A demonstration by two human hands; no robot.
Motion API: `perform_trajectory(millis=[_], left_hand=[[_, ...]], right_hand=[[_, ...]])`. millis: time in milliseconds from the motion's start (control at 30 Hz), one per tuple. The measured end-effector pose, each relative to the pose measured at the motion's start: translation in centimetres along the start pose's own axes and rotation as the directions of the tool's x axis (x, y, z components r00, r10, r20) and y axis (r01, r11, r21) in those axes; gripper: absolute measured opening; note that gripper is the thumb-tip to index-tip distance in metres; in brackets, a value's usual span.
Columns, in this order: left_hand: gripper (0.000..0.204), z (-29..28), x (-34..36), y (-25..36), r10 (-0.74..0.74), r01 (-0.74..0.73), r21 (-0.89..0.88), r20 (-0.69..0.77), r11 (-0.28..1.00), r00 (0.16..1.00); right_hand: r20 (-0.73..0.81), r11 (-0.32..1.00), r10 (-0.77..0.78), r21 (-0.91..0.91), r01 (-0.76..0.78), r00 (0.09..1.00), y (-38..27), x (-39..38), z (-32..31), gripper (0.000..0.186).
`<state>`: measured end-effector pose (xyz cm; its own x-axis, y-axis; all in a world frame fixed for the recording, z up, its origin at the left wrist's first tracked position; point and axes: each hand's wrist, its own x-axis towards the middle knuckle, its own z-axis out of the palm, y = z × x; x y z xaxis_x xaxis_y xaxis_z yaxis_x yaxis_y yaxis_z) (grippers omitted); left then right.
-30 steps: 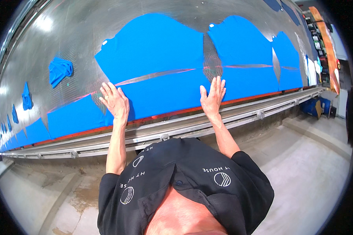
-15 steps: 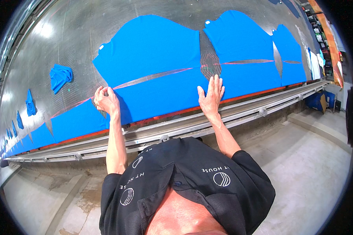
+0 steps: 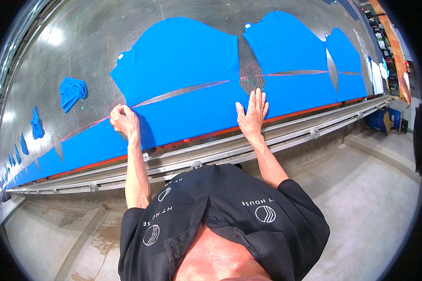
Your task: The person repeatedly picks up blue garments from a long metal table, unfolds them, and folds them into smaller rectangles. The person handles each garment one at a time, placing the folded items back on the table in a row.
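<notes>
A long blue fabric panel lies flat along the near edge of the dark table. At its left end, my left hand is closed, thumb and fingertips pinched together on the fabric's corner. The fingers partly cover the spot. My right hand rests flat on the blue fabric farther right, fingers straight and thumb apart. Just beyond its fingertips is a gap of bare table marked with fine pink lines. Behind the near panel lie a large curved blue piece and another curved blue piece.
Crumpled blue fabric and smaller blue scraps lie on the table to the left. More blue fabric continues along the near edge. A metal rail runs between me and the table. A blue container stands at far right.
My left hand has shifted slightly toward me and left, its fingers curled closer together. The right hand stays in place on the fabric.
</notes>
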<state>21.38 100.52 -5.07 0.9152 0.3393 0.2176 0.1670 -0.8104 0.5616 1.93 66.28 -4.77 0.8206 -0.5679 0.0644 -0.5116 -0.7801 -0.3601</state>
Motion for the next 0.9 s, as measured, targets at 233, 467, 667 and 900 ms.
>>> perform_trajectory(millis=[233, 467, 667, 900], left_hand=[[0.009, -0.1, 0.1, -0.3, -0.034, 0.033, 0.002, 0.021, 0.999, 0.999], [0.010, -0.1, 0.2, -0.8, -0.031, 0.030, 0.006, 0.039, 1.000, 0.999], [0.009, 0.0, 0.1, -1.1, -0.001, 0.002, -0.013, 0.013, 1.000, 1.000], [0.008, -0.2, -0.1, -0.7, 0.003, -0.003, -0.007, 0.016, 1.000, 1.000]], right_hand=[[-0.004, 1.000, -0.009, -0.014, 0.009, 1.000, 0.0, 0.0, -0.1, 0.070], [-0.003, 1.000, -0.007, -0.014, 0.007, 1.000, -0.1, 0.0, -0.1, 0.070], [-0.010, 1.000, -0.011, -0.019, 0.011, 1.000, 0.0, 0.0, 0.0, 0.070], [-0.027, 0.999, -0.027, -0.024, 0.026, 0.999, 0.1, 0.0, 0.1, 0.070]])
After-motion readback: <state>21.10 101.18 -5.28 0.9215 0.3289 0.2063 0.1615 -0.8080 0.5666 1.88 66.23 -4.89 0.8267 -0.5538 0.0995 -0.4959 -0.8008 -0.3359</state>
